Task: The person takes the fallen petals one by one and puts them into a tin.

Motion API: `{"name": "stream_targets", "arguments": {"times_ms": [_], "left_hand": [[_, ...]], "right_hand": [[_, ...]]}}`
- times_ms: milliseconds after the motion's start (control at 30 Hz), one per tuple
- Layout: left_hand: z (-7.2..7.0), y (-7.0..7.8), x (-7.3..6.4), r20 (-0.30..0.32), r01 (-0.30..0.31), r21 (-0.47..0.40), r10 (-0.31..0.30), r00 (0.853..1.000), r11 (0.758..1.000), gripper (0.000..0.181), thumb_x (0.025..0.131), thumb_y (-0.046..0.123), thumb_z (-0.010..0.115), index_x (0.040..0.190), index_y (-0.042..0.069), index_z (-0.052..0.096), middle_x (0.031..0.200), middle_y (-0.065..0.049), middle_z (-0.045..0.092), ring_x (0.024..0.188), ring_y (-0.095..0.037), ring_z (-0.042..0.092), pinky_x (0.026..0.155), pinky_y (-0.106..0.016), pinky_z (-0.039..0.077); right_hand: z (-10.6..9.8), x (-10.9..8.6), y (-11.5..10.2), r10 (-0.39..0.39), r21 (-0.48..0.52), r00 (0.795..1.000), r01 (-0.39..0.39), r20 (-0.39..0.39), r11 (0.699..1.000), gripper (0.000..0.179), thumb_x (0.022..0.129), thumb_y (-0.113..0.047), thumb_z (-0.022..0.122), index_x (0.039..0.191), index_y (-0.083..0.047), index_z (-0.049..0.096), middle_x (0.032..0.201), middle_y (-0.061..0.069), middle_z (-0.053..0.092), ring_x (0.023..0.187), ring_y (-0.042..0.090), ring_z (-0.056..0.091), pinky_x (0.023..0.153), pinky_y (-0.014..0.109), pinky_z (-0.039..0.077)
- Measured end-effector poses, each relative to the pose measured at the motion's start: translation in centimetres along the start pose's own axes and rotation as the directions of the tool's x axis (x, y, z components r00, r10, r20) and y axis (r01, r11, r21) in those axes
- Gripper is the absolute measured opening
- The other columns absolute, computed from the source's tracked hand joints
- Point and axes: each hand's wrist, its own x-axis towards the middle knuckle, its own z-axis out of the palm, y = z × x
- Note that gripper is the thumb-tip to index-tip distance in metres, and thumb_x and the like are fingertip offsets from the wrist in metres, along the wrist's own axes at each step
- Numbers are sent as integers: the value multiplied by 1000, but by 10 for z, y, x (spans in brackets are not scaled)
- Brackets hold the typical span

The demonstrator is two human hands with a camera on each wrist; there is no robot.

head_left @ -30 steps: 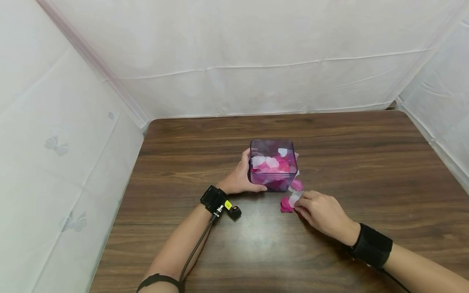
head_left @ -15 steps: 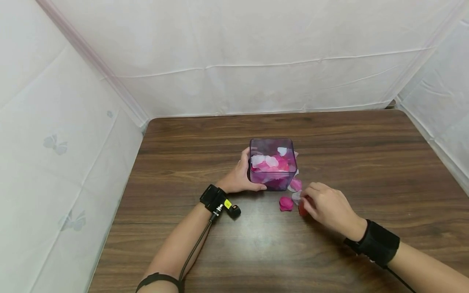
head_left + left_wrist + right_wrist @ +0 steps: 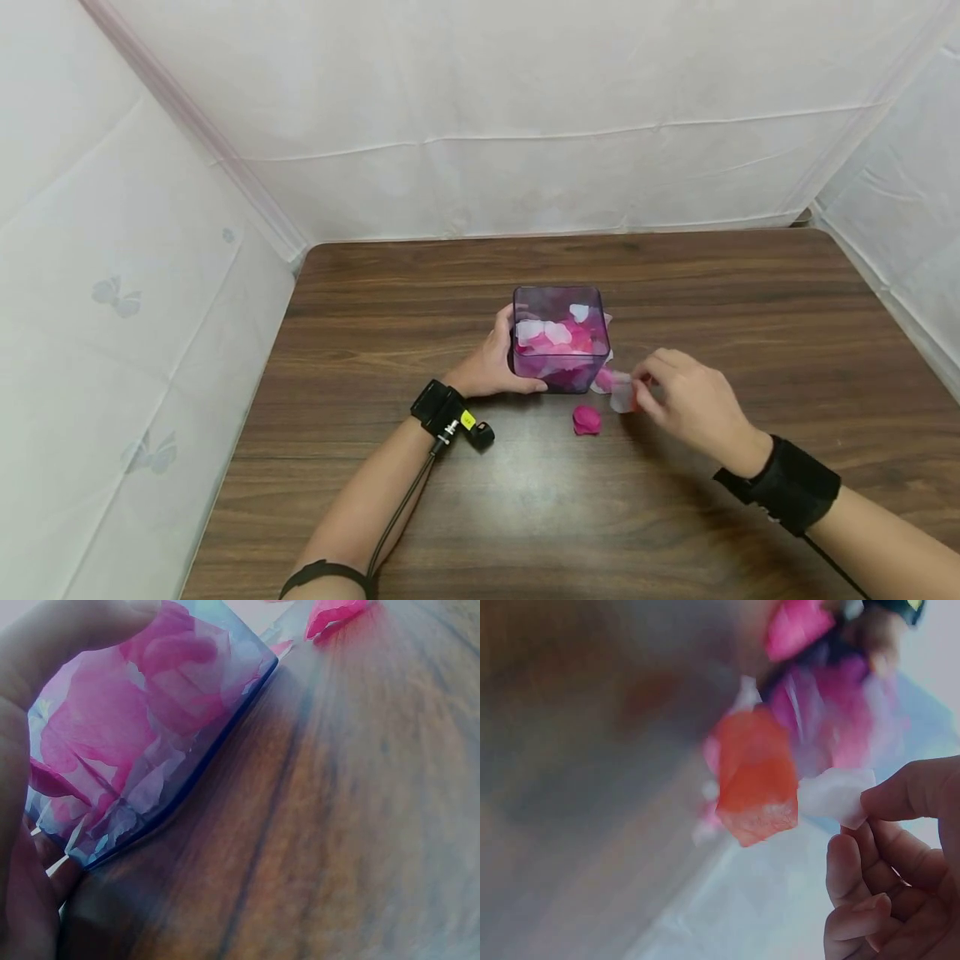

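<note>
My left hand grips the left side of a clear purple square box, which stands on the table, thumb along its front wall. Inside lie many fake flower petals in pink, white and red. Right of the box, my right hand pinches a white petal between thumb and index finger. An orange-red petal hangs against the white one; whether the fingers touch it I cannot tell. One magenta petal lies in front of the box. Pink and white petals lie at its right foot.
The brown wood-grain table spreads around both hands. White sheeting stands behind it and at both sides. Black straps with small cameras and cables sit on the wrists.
The right hand has moved up and to the right, away from the magenta petal, and the white and orange-red petals have come with it. Left hand and box have stayed in place.
</note>
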Motion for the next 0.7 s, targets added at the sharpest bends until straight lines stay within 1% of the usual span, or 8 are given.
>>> {"name": "stream_targets", "arguments": {"times_ms": [167,267,333,500,700], "left_hand": [[1,0,0,-6,4,7,-4,1000,1000,122,68,19,94,153,22,7,147,-2,33,135,-13,38,115,-35,32],[1,0,0,-7,1,9,-1,1000,1000,121,68,19,94,152,20,8,147,-2,35,134,-13,39,115,-35,32],[1,0,0,-7,-6,5,6,1000,1000,121,67,19,95,152,19,9,146,-2,36,133,-14,40,115,-35,32],[1,0,0,-7,-6,13,6,1000,1000,121,67,21,95,152,18,9,146,-3,36,133,-14,40,115,-36,32],[1,0,-1,-12,16,33,-15,1000,999,121,68,23,95,153,20,8,146,-3,35,133,-15,40,114,-36,33]], "right_hand": [[-22,19,10,20,-11,996,-21,-89,1000,14,79,-1,75,90,-4,68,85,7,64,73,19,59,54,35,46],[-33,31,13,32,-8,992,-33,-122,999,16,79,1,75,93,-3,68,86,8,63,75,21,59,56,36,43],[-36,38,12,30,-7,990,-32,-136,999,16,81,1,75,95,-3,68,87,9,63,78,22,59,58,36,43],[-34,54,5,5,13,990,-3,-144,1000,16,83,-2,77,96,-3,68,89,8,63,80,23,60,62,38,46],[-17,73,-8,-47,56,991,54,-128,997,14,83,-3,77,95,-5,69,90,7,65,79,20,62,62,37,52]]}}
